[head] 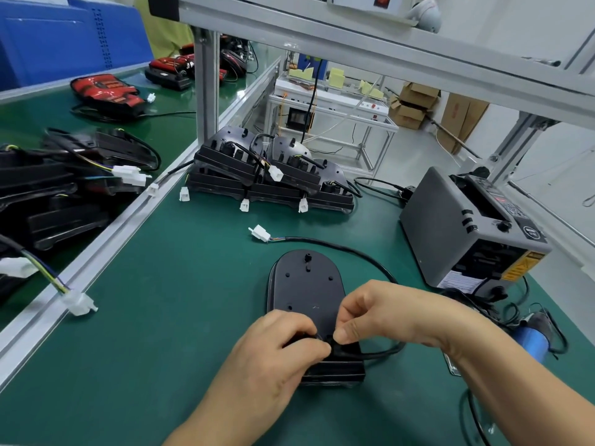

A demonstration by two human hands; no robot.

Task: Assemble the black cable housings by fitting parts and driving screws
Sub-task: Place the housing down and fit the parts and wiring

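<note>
A black oval housing (306, 286) lies flat on the green mat in front of me, back side up. Its black cable (351, 251) loops off to the right and ends in a white connector (260, 233) on the mat behind it. My left hand (273, 346) grips the near end of the housing, fingers curled over a small black part there. My right hand (383, 312) pinches the cable where it enters the housing, thumb and forefinger pressed together. What lies under the fingers is hidden.
A stack of black housings (270, 175) with white connectors stands at the back of the mat. A grey tape dispenser (463, 233) sits to the right, a blue-handled tool (531, 341) beside my right wrist. More housings (64, 188) lie on the conveyor belt at left.
</note>
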